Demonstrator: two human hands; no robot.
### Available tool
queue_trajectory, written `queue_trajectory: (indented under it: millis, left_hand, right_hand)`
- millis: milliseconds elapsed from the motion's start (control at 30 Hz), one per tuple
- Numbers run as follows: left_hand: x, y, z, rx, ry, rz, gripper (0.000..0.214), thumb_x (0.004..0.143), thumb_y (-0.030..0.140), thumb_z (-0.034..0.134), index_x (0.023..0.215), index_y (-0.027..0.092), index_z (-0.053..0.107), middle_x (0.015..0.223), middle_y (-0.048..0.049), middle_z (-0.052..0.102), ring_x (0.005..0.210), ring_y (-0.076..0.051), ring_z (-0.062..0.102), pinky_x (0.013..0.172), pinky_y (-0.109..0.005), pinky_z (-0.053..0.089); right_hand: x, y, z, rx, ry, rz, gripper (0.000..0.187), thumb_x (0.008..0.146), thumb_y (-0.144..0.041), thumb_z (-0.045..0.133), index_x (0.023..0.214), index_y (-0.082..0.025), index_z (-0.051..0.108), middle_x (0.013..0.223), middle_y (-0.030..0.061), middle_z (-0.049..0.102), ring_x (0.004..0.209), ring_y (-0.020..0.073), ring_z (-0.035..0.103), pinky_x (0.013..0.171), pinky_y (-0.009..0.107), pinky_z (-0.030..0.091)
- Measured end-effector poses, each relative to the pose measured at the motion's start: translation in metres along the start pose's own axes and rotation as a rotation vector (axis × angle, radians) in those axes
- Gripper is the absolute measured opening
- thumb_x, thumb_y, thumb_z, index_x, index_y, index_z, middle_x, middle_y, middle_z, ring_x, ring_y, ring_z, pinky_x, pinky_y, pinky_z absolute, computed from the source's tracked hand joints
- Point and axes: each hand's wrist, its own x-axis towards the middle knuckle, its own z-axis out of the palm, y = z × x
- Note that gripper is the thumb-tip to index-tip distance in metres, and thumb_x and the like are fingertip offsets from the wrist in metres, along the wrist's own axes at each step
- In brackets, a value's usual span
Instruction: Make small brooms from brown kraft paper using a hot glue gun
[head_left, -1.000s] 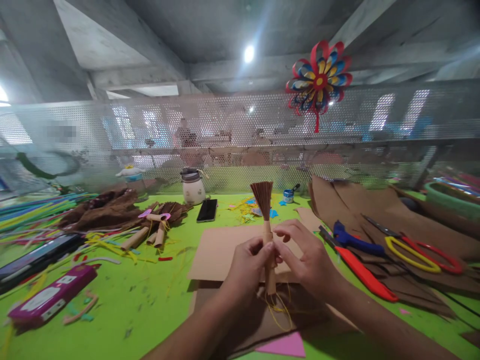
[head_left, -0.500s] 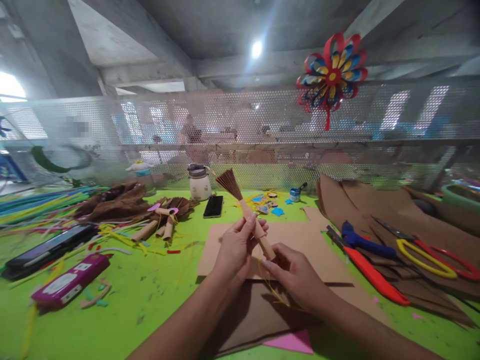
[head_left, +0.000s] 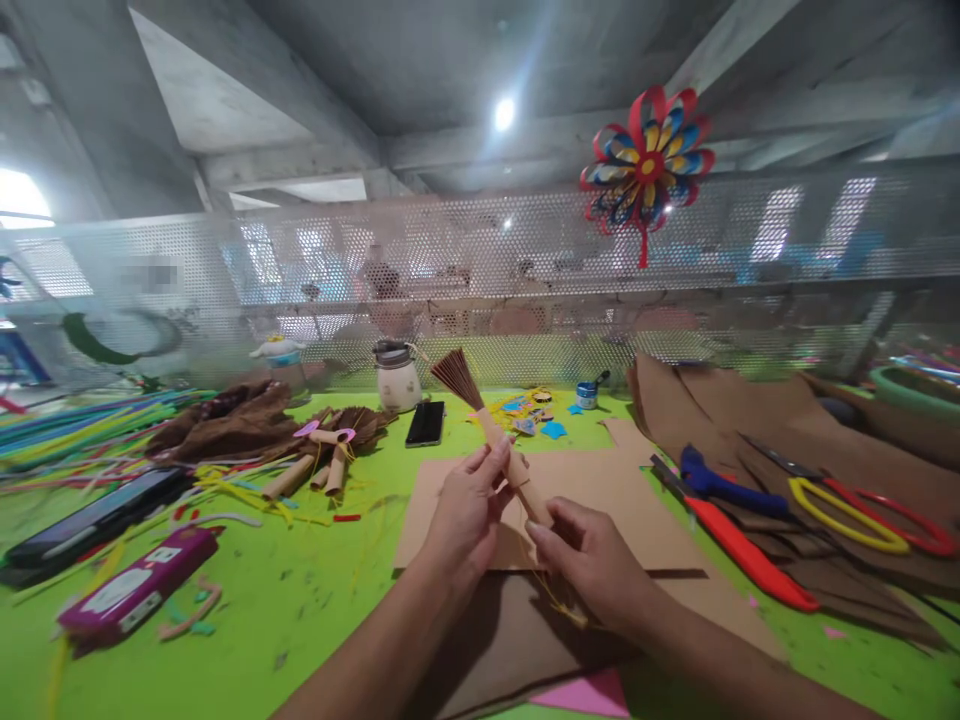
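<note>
Between my two hands is a small paper broom [head_left: 493, 428]: a rolled tan paper handle with a pleated dark brown fan at its upper end, tilted up to the left. My left hand [head_left: 469, 505] grips the middle of the handle between thumb and fingers. At the lower end of the handle, my right hand [head_left: 589, 550] pinches it with thumb and forefinger. A thin yellow string [head_left: 559, 600] hangs below, close to my right hand. Underneath lie a tan cardboard sheet [head_left: 637, 500] and a darker brown paper [head_left: 502, 640].
To the right are a red cutter knife [head_left: 750, 555], a blue-handled tool [head_left: 731, 487] and scissors [head_left: 847, 515] on brown paper. Rolled paper pieces [head_left: 330, 465], a phone [head_left: 426, 423], a white jar [head_left: 397, 378] and a purple box [head_left: 139, 585] sit to the left.
My hands keep the same hold on the paper broom. My right thumb and fingers have shifted slightly along the lower end. The view has tilted up a little.
</note>
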Motion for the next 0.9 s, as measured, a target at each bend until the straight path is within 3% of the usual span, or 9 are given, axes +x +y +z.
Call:
queue_trajectory:
  millis: [167, 267, 367, 467, 533, 667, 900]
  left_hand:
    - [0.000, 0.007, -0.001, 0.013, -0.105, -0.042, 0.028, 0.065, 0.030, 0.080, 0.083, 0.010, 0.071, 0.073, -0.0061, 0.067, 0.069, -0.013, 0.061, 0.071, -0.024, 0.048]
    - [-0.002, 0.011, -0.002, 0.037, -0.171, -0.061, 0.028, 0.067, 0.029, 0.079, 0.084, 0.010, 0.071, 0.074, -0.0079, 0.069, 0.070, -0.015, 0.063, 0.071, -0.025, 0.049]
    - [-0.002, 0.013, -0.004, 0.050, -0.192, -0.080, 0.029, 0.066, 0.030, 0.079, 0.084, 0.009, 0.071, 0.074, -0.0086, 0.069, 0.070, -0.016, 0.063, 0.067, -0.025, 0.049]
    - [0.000, 0.014, -0.005, 0.036, -0.185, -0.075, 0.030, 0.066, 0.031, 0.079, 0.086, 0.010, 0.072, 0.076, -0.0081, 0.070, 0.070, -0.014, 0.063, 0.066, -0.023, 0.048]
    - [0.001, 0.015, -0.006, 0.021, -0.202, -0.068, 0.030, 0.068, 0.032, 0.078, 0.088, 0.011, 0.072, 0.076, -0.0078, 0.070, 0.072, -0.014, 0.062, 0.067, -0.022, 0.048]
    - [0.002, 0.017, -0.006, 0.007, -0.203, -0.055, 0.027, 0.070, 0.031, 0.077, 0.088, 0.012, 0.071, 0.075, -0.0068, 0.069, 0.073, -0.013, 0.062, 0.068, -0.021, 0.048]
    - [0.001, 0.020, -0.007, 0.013, -0.160, -0.022, 0.028, 0.070, 0.032, 0.076, 0.087, 0.011, 0.070, 0.075, -0.0048, 0.067, 0.070, -0.012, 0.061, 0.066, -0.021, 0.048]
  right_hand:
    - [0.004, -0.013, -0.020, -0.091, 0.147, -0.222, 0.024, 0.086, -0.035, 0.054, 0.099, -0.016, 0.062, 0.102, 0.0094, 0.062, 0.091, 0.0203, 0.058, 0.078, 0.033, 0.048]
    - [0.006, -0.017, -0.026, -0.069, 0.093, -0.265, 0.031, 0.085, -0.029, 0.055, 0.114, -0.019, 0.060, 0.113, 0.0098, 0.061, 0.102, 0.0213, 0.056, 0.086, 0.035, 0.046]
    - [0.004, -0.020, -0.025, -0.039, -0.003, -0.207, 0.033, 0.085, -0.028, 0.057, 0.116, -0.018, 0.060, 0.089, 0.0042, 0.064, 0.086, 0.0175, 0.058, 0.080, 0.031, 0.046]
    - [0.002, -0.023, -0.024, -0.031, -0.032, -0.137, 0.024, 0.089, -0.034, 0.052, 0.092, -0.016, 0.068, 0.063, -0.0020, 0.054, 0.059, 0.0118, 0.049, 0.059, 0.024, 0.042]
    - [0.000, -0.026, -0.025, -0.057, -0.020, -0.162, 0.029, 0.091, -0.035, 0.049, 0.081, -0.016, 0.068, 0.060, -0.0022, 0.052, 0.056, 0.0107, 0.045, 0.054, 0.023, 0.037]
    - [-0.006, -0.034, -0.027, -0.185, 0.020, -0.300, 0.027, 0.092, -0.031, 0.048, 0.077, -0.016, 0.066, 0.064, -0.0008, 0.056, 0.059, 0.0115, 0.048, 0.057, 0.023, 0.037]
    - [-0.017, -0.037, -0.023, -0.265, -0.092, -0.385, 0.026, 0.092, -0.028, 0.047, 0.079, -0.017, 0.067, 0.064, 0.0002, 0.061, 0.058, 0.0117, 0.053, 0.056, 0.023, 0.039]
